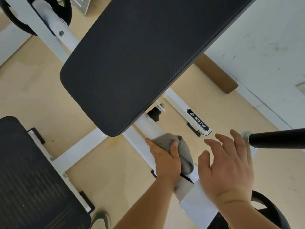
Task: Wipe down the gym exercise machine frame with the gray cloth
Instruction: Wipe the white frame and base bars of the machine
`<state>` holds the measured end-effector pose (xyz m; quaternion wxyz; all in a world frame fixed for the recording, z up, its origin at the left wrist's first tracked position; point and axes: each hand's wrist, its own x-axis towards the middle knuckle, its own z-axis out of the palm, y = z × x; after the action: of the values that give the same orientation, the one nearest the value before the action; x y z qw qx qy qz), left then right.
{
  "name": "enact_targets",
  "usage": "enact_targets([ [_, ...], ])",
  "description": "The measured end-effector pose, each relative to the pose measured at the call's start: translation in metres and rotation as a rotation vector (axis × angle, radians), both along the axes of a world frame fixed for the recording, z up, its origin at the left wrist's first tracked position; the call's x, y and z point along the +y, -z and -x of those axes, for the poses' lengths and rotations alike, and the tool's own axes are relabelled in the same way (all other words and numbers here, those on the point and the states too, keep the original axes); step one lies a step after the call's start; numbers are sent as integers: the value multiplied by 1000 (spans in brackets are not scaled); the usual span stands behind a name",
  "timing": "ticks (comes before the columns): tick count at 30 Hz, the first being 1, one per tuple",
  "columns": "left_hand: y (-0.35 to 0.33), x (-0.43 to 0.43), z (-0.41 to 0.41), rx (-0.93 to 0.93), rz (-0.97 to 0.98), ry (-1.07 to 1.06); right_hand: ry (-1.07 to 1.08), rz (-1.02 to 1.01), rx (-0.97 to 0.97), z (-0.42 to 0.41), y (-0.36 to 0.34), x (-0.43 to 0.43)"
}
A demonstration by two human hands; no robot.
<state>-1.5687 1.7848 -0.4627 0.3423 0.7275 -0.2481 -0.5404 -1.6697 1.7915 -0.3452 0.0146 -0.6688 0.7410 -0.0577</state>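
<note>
The cloth (180, 144) is draped over the white frame tube (151, 128), at 5 o'clock from the black pad's (140, 63) lower corner. The left hand (166, 162) clamps it against the tube, thumb on top. At 3 o'clock from the cloth the right hand (227, 169) is held with fingers spread and straight, holding nothing. A black bar (277, 138) enters at 3 o'clock of the view. A ribbed plate (33, 179) sits at 8 o'clock.
</note>
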Motion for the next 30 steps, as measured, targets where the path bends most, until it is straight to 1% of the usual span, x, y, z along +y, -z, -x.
enact_targets([
  [3, 9, -3, -9, 64, -5, 86, 2, -4, 1, 1, 0, 0],
  [5, 11, -26, -17, 42, -52, 28, -4, -2, -2, 2, 1, 0],
  [8, 3, -57, -24, -119, -106, -76, -10, 12, 0, 2, 2, 0],
  [10, -3, -51, -16, -210, -83, -45, -3, 11, -1, 2, 3, 0],
  [11, -3, -39, -8, -220, -66, -11, -1, 8, -2, 2, 3, 0],
  [13, -2, -14, 8, -183, -53, 54, 5, 3, -3, 2, 3, 0],
  [15, 1, -10, 10, -113, -94, 71, 5, -1, -2, 1, 2, 0],
  [18, 7, -42, -14, -33, -176, -46, 5, -16, 1, 1, 1, 0],
  [20, 9, -59, -36, 17, -126, -121, 3, -20, 1, 2, 1, 0],
  [22, 5, -57, -39, 60, -61, -133, -1, -20, -2, 2, 1, 0],
  [24, 1, -35, -24, 59, -73, -70, 2, -31, 8, 0, 0, 0],
  [26, -2, -8, -21, 73, -132, 102, 6, -42, 15, -1, -1, -1],
  [28, -9, 3, -44, 36, -174, 343, 14, -73, 24, 0, -4, -1],
  [29, -15, 4, -61, -1, -168, 427, 14, -85, 29, 1, -5, -1],
  [30, -23, 3, -76, -32, -154, 467, 12, -90, 32, 0, -5, 0],
])
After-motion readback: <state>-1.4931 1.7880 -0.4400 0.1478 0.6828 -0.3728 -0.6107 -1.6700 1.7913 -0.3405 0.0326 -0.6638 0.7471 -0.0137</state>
